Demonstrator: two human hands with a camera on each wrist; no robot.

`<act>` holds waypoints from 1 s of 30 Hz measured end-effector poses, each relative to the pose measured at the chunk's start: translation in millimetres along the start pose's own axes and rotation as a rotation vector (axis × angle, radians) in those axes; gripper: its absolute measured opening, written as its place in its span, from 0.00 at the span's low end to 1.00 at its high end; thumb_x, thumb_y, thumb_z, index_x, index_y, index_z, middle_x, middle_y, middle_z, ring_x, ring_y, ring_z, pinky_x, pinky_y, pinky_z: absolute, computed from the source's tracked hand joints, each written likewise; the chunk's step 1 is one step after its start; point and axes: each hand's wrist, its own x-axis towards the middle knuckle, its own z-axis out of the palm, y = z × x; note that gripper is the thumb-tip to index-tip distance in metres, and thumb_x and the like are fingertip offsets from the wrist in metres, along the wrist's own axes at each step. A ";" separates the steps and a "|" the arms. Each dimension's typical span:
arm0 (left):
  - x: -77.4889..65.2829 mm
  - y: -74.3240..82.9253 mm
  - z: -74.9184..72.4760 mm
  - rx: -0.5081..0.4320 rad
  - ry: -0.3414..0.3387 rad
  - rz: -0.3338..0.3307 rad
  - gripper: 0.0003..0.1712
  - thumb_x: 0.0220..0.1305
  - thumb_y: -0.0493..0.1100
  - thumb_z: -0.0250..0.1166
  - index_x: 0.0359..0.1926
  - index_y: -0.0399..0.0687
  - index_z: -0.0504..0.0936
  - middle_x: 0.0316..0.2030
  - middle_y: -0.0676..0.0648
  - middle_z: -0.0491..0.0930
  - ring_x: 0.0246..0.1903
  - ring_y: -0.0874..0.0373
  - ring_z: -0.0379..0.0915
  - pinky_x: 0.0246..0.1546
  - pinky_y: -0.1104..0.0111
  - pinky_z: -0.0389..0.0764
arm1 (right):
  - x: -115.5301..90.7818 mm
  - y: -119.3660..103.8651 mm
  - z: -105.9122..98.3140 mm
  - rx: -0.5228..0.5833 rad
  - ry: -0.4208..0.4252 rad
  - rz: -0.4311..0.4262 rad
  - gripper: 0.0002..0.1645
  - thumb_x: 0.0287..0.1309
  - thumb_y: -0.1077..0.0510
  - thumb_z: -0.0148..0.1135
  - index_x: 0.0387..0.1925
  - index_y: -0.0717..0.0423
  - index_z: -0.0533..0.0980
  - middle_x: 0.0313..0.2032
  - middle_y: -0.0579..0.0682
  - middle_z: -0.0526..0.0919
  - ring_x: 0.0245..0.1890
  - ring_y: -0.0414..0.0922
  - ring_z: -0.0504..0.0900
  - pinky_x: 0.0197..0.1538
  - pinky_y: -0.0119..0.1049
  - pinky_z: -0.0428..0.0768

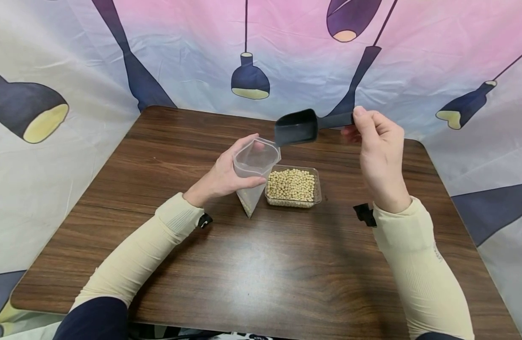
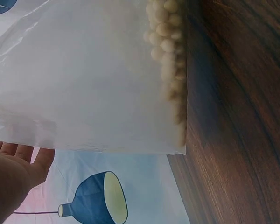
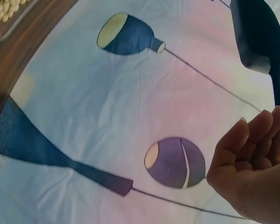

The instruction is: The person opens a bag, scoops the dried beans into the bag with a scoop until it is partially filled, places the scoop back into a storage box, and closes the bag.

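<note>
My left hand holds a translucent plastic bag near its top, thumb and fingers spread around the gaping mouth. Inside, pale round beans lie along the bag's bottom edge in the left wrist view. A black scoop is gripped by the end of its handle in my right hand, raised above the table. The scoop's front lip overlaps the right rim of the bag's mouth in the head view, and no beans show in its bowl. Just right of the bag stands a clear plastic box of the same beans.
Everything is over a dark wooden table with rounded corners. A fabric backdrop printed with hanging lamps surrounds its back and sides. Black straps sit at both wrists over cream sleeves.
</note>
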 end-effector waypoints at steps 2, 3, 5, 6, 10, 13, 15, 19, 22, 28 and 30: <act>0.5 -3.4 0.4 -0.002 0.005 0.005 0.50 0.48 0.27 0.73 0.71 0.35 0.57 0.59 0.32 0.70 0.58 0.37 0.66 0.58 0.44 0.67 | 0.6 0.5 -4.1 0.013 0.041 -0.001 0.17 0.66 0.57 0.60 0.24 0.64 0.79 0.21 0.50 0.81 0.25 0.45 0.77 0.36 0.36 0.75; 0.9 -7.4 0.5 -0.004 0.010 0.010 0.50 0.48 0.27 0.73 0.71 0.36 0.58 0.59 0.32 0.70 0.58 0.37 0.66 0.58 0.44 0.67 | 1.1 1.5 -6.4 0.023 0.061 0.005 0.18 0.66 0.57 0.61 0.23 0.64 0.79 0.20 0.50 0.80 0.25 0.46 0.76 0.36 0.36 0.75; 1.6 -16.3 0.2 -0.007 0.019 0.018 0.52 0.47 0.26 0.74 0.71 0.38 0.58 0.59 0.34 0.70 0.59 0.39 0.66 0.58 0.45 0.68 | 1.9 5.4 -11.9 0.039 0.092 0.035 0.19 0.65 0.57 0.61 0.22 0.65 0.78 0.19 0.50 0.80 0.24 0.46 0.75 0.35 0.35 0.73; 1.9 -20.7 0.0 -0.007 0.023 0.021 0.52 0.46 0.26 0.74 0.71 0.40 0.58 0.59 0.35 0.71 0.59 0.40 0.67 0.58 0.46 0.68 | 2.2 8.5 -15.1 0.029 0.101 0.054 0.19 0.66 0.56 0.61 0.22 0.65 0.78 0.19 0.50 0.80 0.23 0.46 0.75 0.34 0.35 0.73; 2.8 -33.6 -1.1 -0.020 0.035 0.035 0.54 0.46 0.27 0.76 0.72 0.46 0.59 0.59 0.40 0.72 0.59 0.46 0.68 0.58 0.50 0.70 | 1.1 25.3 -28.5 -0.158 0.067 0.147 0.20 0.67 0.53 0.59 0.23 0.62 0.78 0.20 0.47 0.81 0.25 0.44 0.75 0.32 0.31 0.72; 3.2 -34.9 -1.4 -0.027 0.036 0.038 0.53 0.47 0.30 0.76 0.72 0.49 0.60 0.59 0.43 0.73 0.58 0.49 0.69 0.58 0.53 0.71 | -3.0 39.3 -37.2 -0.410 -0.015 0.201 0.23 0.69 0.47 0.56 0.25 0.60 0.79 0.23 0.45 0.81 0.25 0.42 0.74 0.29 0.30 0.71; 3.0 -34.9 -1.6 -0.028 0.036 0.036 0.52 0.47 0.31 0.76 0.72 0.50 0.61 0.58 0.44 0.73 0.58 0.50 0.69 0.58 0.53 0.71 | -7.1 48.4 -41.5 -0.548 -0.070 0.225 0.26 0.69 0.43 0.53 0.26 0.58 0.79 0.23 0.44 0.79 0.22 0.42 0.71 0.26 0.32 0.69; 0.8 -35.2 -3.5 -0.022 0.039 0.028 0.51 0.48 0.32 0.76 0.71 0.52 0.61 0.58 0.44 0.73 0.56 0.50 0.70 0.58 0.53 0.70 | -15.5 63.2 -44.7 -0.703 -0.150 0.254 0.29 0.70 0.39 0.49 0.29 0.58 0.78 0.19 0.49 0.74 0.16 0.46 0.64 0.21 0.37 0.63; -0.5 -35.9 -4.8 -0.018 0.039 0.019 0.51 0.48 0.33 0.76 0.71 0.53 0.61 0.58 0.45 0.73 0.56 0.51 0.70 0.59 0.53 0.69 | -20.9 70.8 -45.3 -0.772 -0.189 0.261 0.30 0.70 0.38 0.46 0.28 0.58 0.77 0.17 0.52 0.71 0.14 0.47 0.63 0.20 0.39 0.63; -0.3 -36.1 -6.2 -0.013 0.033 0.022 0.51 0.49 0.34 0.76 0.71 0.53 0.61 0.58 0.46 0.73 0.56 0.52 0.70 0.59 0.55 0.69 | -25.8 82.2 -46.9 -0.804 -0.251 0.288 0.30 0.72 0.40 0.44 0.30 0.59 0.78 0.19 0.53 0.72 0.17 0.49 0.64 0.23 0.39 0.63; 0.0 -36.1 -6.8 -0.017 0.030 0.025 0.51 0.49 0.33 0.76 0.72 0.53 0.61 0.58 0.46 0.73 0.56 0.52 0.70 0.59 0.55 0.69 | -26.1 85.3 -47.6 -0.799 -0.271 0.305 0.30 0.72 0.40 0.44 0.29 0.59 0.77 0.19 0.53 0.72 0.17 0.49 0.63 0.23 0.39 0.63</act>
